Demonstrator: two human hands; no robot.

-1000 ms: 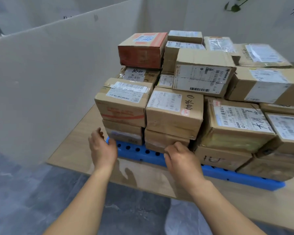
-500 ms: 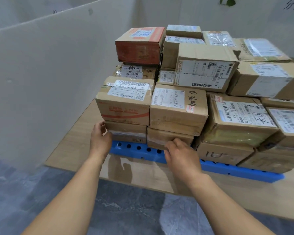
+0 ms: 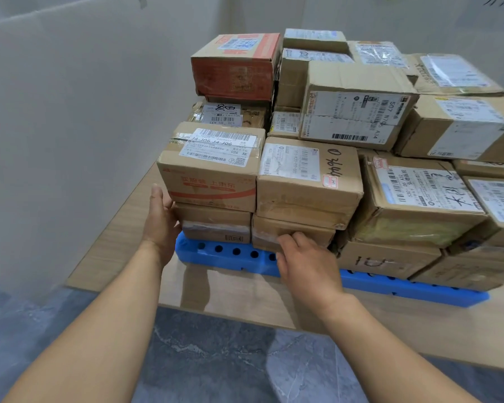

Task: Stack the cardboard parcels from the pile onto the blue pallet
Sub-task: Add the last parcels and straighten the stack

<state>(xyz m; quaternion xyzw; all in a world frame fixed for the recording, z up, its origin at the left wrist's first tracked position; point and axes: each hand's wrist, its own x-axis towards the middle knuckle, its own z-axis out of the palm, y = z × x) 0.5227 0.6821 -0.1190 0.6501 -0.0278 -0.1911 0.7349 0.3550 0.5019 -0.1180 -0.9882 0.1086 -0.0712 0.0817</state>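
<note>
- Left hand (image 3: 161, 221): your palm lies flat against the left end of the bottom-left parcel (image 3: 216, 225), thumb up along the corner of the orange-printed parcel (image 3: 211, 173) above it. The fingers are straight and held together, gripping nothing.
- Bottom-left parcel: it sits on the near left corner of the blue pallet (image 3: 224, 254), flush under the orange-printed parcel. Advice: push level and inward, low on the carton, so the upper parcel does not tip.
- Right hand (image 3: 309, 261): your fingers (image 3: 293, 238) are curled and close together, pressed on the lower front face of the second bottom parcel (image 3: 291, 232). They pinch nothing.
- Second bottom parcel: its front edge appears to sit slightly forward of the hand-numbered parcel (image 3: 309, 178) on top. Judgement: squaring it back is the step in hand; press evenly along the face, as the taped wrap looks slippery.
- Remaining stack: parcels fill the pallet in several layers to the right and rear, on the wooden surface (image 3: 122, 237). The source pile is not in view.
- Change from half a second ago: both hands hold much the same contact points; the left palm has settled flatter against the parcel end, and your viewpoint has come closer.
</note>
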